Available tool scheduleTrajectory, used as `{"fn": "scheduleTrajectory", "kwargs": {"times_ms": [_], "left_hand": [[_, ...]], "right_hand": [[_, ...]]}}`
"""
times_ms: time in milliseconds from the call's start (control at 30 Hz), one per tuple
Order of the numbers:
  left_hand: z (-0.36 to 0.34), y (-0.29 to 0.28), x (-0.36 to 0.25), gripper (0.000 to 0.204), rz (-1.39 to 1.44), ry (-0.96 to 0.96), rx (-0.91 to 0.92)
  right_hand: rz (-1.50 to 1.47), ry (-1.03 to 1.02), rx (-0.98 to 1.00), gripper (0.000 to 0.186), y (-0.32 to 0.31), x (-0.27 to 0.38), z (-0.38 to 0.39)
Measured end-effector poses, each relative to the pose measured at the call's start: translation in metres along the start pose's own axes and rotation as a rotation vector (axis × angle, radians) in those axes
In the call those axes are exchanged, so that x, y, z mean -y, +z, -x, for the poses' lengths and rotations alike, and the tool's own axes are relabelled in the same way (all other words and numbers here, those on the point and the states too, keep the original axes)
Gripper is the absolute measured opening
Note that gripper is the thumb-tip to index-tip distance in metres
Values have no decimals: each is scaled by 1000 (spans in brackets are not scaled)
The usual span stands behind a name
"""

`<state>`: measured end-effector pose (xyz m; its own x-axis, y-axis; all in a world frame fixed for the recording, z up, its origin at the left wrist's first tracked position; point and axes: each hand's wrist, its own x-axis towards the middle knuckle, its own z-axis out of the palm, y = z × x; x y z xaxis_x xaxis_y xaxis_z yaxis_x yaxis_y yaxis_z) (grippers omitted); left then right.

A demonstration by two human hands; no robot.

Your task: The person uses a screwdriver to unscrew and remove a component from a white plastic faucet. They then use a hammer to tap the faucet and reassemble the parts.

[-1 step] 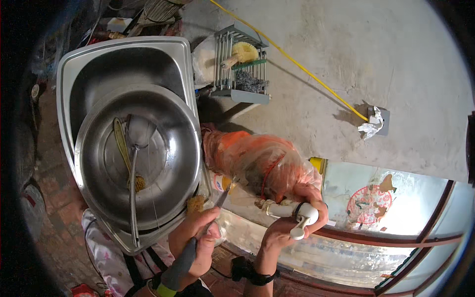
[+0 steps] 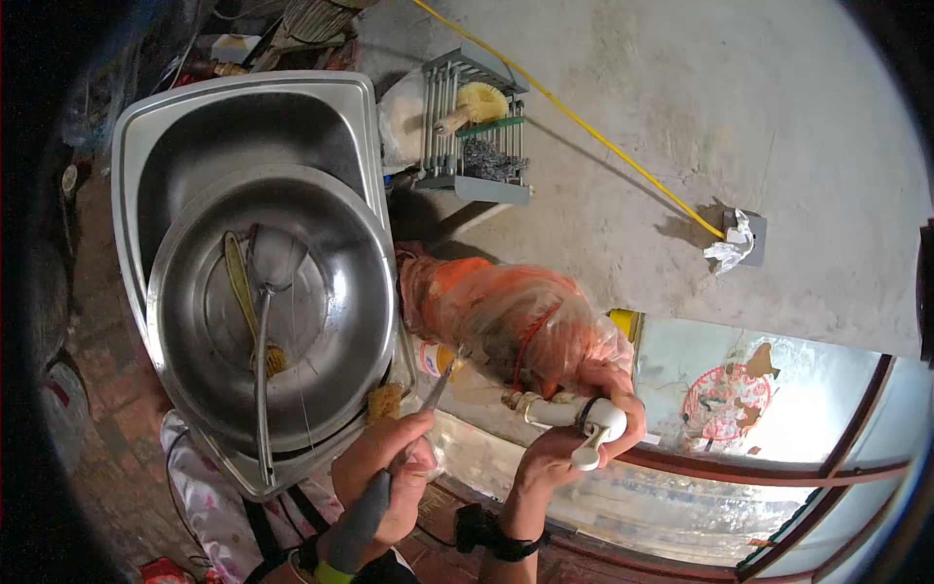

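My left hand (image 2: 387, 477) is closed around a long hand tool (image 2: 362, 521) with a grey handle, green at its butt end. Its metal shaft points up and away, toward a small yellow-and-white container (image 2: 428, 356); its exact kind is unclear. On the right, my right hand (image 2: 619, 394) grips a white faucet (image 2: 605, 420) with a small lever, a dark ring and a brass-coloured threaded end. That threaded end faces left, toward the tool, with a gap between them. Just beyond the faucet lies a bulging orange-red bundle (image 2: 486, 302) in clear plastic.
A metal basin (image 2: 170, 321) rests in the steel sink (image 2: 126, 185) at left, with a ladle (image 2: 264, 389) and a yellow-handled brush (image 2: 236, 268) inside. A sponge (image 2: 385, 400) sits by the rim. Behind stands a rack (image 2: 443, 122) with brushes; a yellow cable (image 2: 584, 109) crosses the wall.
My left hand and the tool have shifted very slightly. My right hand and the faucet look unmoved.
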<state>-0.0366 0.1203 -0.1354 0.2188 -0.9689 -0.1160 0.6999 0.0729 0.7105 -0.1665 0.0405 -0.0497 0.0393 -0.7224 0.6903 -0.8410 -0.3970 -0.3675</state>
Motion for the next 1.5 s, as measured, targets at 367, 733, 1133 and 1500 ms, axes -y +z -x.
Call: {"fn": "scheduleTrajectory", "kwargs": {"times_ms": [367,733,1133,1500], "left_hand": [[14,3,5,46,-418,161,286],[27,13,-18,24,-979,441,227],[30,-6,-5,46,-658,422,392],[-80,81,-107,34,-864,686,1131]], "right_hand": [[85,36,116,72,-18,6,4],[-17,130,4,83,-73,32,32],[-32,528,977,37,-113,49,85],[302,-96,811,41,-110,28,63]]}}
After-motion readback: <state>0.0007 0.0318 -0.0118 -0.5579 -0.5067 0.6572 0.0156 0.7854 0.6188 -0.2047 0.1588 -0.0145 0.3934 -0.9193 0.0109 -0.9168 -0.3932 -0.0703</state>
